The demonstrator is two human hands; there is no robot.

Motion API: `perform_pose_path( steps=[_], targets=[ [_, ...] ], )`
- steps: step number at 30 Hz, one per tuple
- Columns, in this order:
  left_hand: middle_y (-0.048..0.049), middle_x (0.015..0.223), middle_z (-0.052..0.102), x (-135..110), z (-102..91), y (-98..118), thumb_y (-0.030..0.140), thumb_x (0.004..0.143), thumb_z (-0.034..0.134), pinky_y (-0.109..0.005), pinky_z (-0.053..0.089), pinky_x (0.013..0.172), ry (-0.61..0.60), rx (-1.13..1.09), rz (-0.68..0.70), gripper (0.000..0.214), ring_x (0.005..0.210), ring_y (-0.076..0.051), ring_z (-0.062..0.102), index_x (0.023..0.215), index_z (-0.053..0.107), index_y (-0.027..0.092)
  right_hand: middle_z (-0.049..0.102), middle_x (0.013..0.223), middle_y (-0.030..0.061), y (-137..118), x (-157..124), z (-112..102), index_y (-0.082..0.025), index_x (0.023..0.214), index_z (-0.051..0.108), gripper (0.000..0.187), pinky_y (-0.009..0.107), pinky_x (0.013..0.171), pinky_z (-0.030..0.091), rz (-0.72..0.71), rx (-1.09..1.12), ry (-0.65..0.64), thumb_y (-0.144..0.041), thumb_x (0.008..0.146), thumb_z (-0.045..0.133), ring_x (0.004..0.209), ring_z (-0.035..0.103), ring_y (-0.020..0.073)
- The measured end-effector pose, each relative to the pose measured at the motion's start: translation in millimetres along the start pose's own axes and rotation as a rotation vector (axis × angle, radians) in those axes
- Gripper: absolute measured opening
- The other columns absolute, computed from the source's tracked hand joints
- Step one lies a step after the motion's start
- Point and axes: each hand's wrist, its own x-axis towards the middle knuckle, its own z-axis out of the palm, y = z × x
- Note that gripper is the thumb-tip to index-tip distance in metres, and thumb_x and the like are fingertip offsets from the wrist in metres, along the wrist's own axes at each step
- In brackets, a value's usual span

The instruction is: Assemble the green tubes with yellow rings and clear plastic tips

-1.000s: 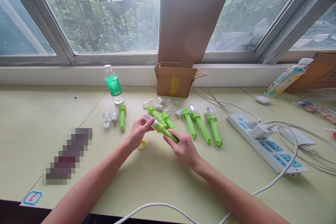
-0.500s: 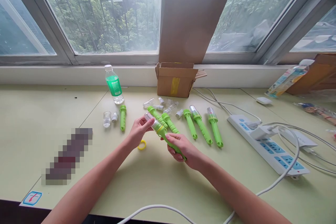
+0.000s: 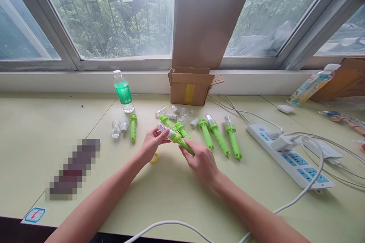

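A green light stick (image 3: 178,139) with a clear ribbed cap and a yellow ring at its neck is held tilted above the table, cap end to the upper left. My left hand (image 3: 154,142) is closed around the clear cap. On the green handle, my right hand (image 3: 202,161) is closed from above, hiding its lower end. Under my left wrist lies a loose yellow ring (image 3: 154,157), partly covered. Just behind the held piece rest green handles (image 3: 182,130), partly hidden. A capless green handle (image 3: 206,134) and two capped light sticks (image 3: 218,135) (image 3: 233,138) lie to the right.
Clear caps (image 3: 161,111) and small white-and-clear inserts (image 3: 194,123) lie behind my hands. Leftward are another cap (image 3: 115,129), a green handle (image 3: 133,127) and a water bottle (image 3: 123,92). A cardboard box (image 3: 179,93) stands behind; a power strip (image 3: 285,155) with cables is on the right.
My right hand has turned over and shifted its grip on the green handle, its back now facing up. The light stick has moved slightly; my left hand stays on the cap.
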Motion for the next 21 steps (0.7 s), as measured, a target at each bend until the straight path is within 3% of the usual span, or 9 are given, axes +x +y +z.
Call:
perform_pose_path(
  steps=[6,11,15,18,21],
  targets=[
    [-0.0109,0.093,0.072,1,-0.1,-1,0.041,0.076,0.07,-0.043,0.05,0.089,-0.027,-0.033,-0.008,0.037,0.089,-0.025,0.068,0.097,0.063,0.012,0.069,0.084,0.0076,-3,0,-1,-0.022,0.108,0.062,0.029,0.03,0.063,0.043,0.006,0.071,-0.038,-0.035,0.093,0.042,0.07,0.061,0.0222],
    [-0.0088,0.09,0.072,1,0.1,1,0.042,0.075,0.07,-0.039,0.052,0.084,-0.017,-0.041,-0.003,0.034,0.086,-0.024,0.068,0.092,0.063,0.013,0.053,0.059,-0.0005,-14,2,-8,-0.024,0.084,0.061,0.031,0.027,0.047,0.03,0.148,0.43,-0.176,-0.047,0.091,0.042,0.047,0.041,0.0145],
    [-0.0081,0.087,0.072,0,1.8,2,0.043,0.075,0.07,-0.038,0.052,0.08,0.002,-0.051,-0.018,0.035,0.085,-0.024,0.068,0.09,0.061,0.013,0.037,0.051,-0.0047,-16,4,-9,-0.021,0.065,0.047,0.041,0.024,0.042,0.023,0.347,0.801,-0.318,-0.057,0.084,0.049,0.042,0.03,0.0098],
    [-0.0087,0.087,0.071,0,2.6,5,0.042,0.075,0.071,-0.037,0.052,0.079,-0.008,-0.071,-0.028,0.035,0.084,-0.024,0.068,0.089,0.06,0.013,0.039,0.052,-0.0065,-15,6,-12,-0.021,0.074,0.05,0.041,0.021,0.038,0.014,0.551,1.07,-0.505,-0.061,0.082,0.051,0.038,0.023,0.0058],
    [-0.0093,0.088,0.071,-1,3.1,10,0.041,0.074,0.071,-0.038,0.052,0.08,-0.033,-0.103,-0.023,0.034,0.085,-0.024,0.068,0.09,0.059,0.013,0.041,0.054,-0.0072,-15,8,-15,-0.021,0.09,0.054,0.04,0.019,0.037,0.011,0.622,1.178,-0.605,-0.06,0.082,0.05,0.037,0.021,0.0045]
  ],
)
